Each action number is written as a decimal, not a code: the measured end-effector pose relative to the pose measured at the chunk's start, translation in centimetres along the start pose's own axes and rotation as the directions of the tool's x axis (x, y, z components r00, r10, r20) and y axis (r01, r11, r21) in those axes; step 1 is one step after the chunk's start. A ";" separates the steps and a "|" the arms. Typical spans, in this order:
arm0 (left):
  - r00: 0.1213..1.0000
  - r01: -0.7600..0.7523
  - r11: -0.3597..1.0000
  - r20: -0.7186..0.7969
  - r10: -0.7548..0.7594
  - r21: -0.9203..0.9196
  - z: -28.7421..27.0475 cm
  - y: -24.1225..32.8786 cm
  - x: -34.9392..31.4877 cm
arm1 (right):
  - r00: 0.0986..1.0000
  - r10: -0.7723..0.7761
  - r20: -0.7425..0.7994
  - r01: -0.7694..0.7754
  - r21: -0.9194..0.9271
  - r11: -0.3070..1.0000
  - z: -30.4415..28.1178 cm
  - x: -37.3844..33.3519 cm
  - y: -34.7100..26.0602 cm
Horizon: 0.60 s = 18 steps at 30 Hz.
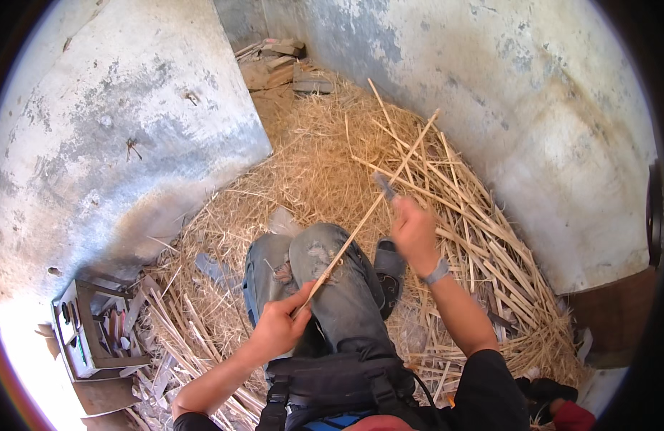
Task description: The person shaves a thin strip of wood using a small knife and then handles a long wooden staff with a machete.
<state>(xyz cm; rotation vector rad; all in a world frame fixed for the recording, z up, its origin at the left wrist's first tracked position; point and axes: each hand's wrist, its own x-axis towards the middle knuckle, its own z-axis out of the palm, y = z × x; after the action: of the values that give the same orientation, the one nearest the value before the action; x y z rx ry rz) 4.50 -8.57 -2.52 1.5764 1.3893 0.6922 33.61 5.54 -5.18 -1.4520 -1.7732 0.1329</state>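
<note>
1. The relation that matters most is the crossing of the knife (383,184) and the pale wooden strip (361,225): the grey blade lies slantwise across the strip's upper half, pointing up and left. Whether the edge actually bites into it, I cannot tell.
2. The strip's long axis runs diagonally, from the lower left, over the right knee of the jeans (332,248), to its far end above the pile of strips (483,244).
3. The left grip (280,325) is closed around the strip's near end, with a short stub poking out below the fingers; nearly the whole length extends up and right from it.
4. The right grip (416,235) is wrapped around the knife's handle. It is the nearer one to the strip's far end, and the strip passes just beside it, on its left.
5. Loose straw-like shavings (303,169) cover the floor beyond the knees.
</note>
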 end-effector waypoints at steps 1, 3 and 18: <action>0.999 0.031 0.999 -0.007 -0.031 0.007 0.0 0.2 -0.1 | 0.995 -0.072 0.074 0.066 0.072 0.995 1.0 -1.3 -1.6; 0.998 0.064 0.998 -0.006 -0.063 0.012 0.0 0.0 -0.1 | 0.961 -0.156 0.230 0.119 0.164 0.979 1.4 -4.8 -4.7; 0.992 0.101 0.959 0.103 -0.076 -0.264 -0.2 0.0 1.2 | 0.920 -0.004 0.392 -0.153 0.369 0.917 1.1 -5.6 -5.5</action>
<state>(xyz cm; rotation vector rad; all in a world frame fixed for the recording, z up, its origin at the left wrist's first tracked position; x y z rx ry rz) 4.62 -7.41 -2.59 1.3086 1.2330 0.7126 28.69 -0.60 -5.77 -1.2526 -1.8559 0.8233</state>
